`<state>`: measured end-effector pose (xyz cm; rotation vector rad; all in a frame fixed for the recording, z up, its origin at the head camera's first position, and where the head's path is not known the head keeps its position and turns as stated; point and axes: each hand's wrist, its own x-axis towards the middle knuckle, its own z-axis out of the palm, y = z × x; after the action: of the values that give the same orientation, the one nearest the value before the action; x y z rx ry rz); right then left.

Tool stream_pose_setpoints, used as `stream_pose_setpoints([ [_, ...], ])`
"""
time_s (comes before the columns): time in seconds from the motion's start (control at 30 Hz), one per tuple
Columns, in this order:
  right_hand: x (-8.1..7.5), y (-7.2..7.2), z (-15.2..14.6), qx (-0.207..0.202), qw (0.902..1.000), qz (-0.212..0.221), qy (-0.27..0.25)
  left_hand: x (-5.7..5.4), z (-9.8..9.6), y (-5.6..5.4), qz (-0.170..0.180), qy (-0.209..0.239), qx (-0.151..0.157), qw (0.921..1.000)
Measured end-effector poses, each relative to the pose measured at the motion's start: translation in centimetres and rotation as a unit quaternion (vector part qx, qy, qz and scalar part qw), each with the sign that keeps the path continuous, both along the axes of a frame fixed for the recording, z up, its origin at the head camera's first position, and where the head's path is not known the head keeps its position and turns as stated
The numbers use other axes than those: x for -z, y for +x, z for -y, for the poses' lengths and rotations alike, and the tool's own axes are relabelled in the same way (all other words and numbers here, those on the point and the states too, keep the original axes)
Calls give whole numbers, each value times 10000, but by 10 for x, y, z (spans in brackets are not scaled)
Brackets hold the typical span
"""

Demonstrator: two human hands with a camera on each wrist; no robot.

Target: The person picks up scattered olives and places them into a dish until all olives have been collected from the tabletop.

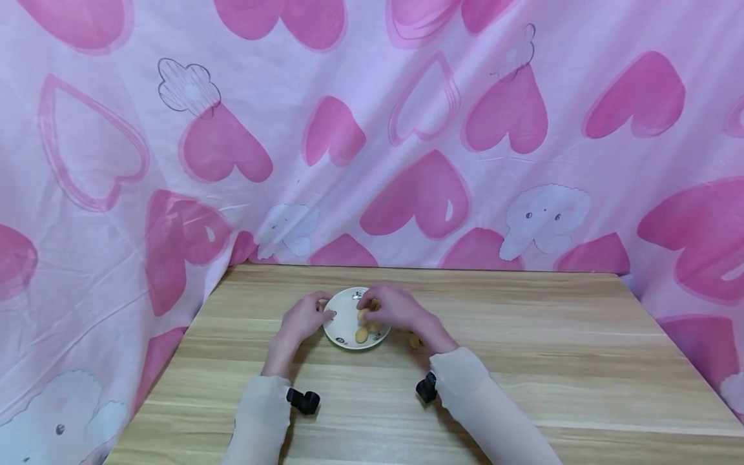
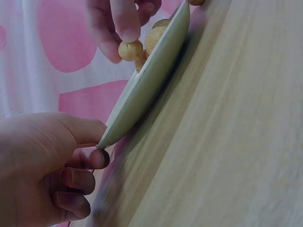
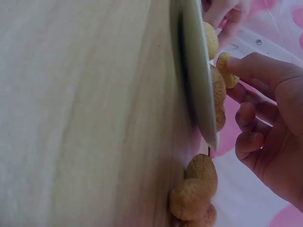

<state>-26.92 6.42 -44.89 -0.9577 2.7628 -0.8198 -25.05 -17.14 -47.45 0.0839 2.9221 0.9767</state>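
Note:
A white plate with small dark prints stands on the wooden table, several tan, wrinkled unshelled peanuts lying toward its right side. My left hand pinches the plate's left rim; in the left wrist view the thumb lies on top and a finger underneath. Over the plate, my right hand holds one peanut between thumb and fingertips. The right wrist view shows this peanut just above others on the plate, its other fingers loosely curled. Whether it touches them I cannot tell.
More peanuts lie in a small group on the table just right of the plate, partly hidden by the right forearm in the head view. A pink curtain with hearts hangs behind the table and at its sides.

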Motion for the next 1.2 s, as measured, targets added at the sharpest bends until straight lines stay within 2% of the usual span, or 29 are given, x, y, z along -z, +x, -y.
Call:
stream_pose_setpoints([
  [0.37,4,-2,14,-183,9991,35,377,1,0,0,5,8,13,10000],
  [0.63,2,0,13,-147,9984,156,519,2,1,-1,17,72,55,10000],
  [0.87,-7,5,-4,-41,9998,24,210,1,1,0,7,72,-6,10000],
  [1.2,-8,13,-39,390,9992,-86,-89,0,0,1,24,134,-3,9999],
])
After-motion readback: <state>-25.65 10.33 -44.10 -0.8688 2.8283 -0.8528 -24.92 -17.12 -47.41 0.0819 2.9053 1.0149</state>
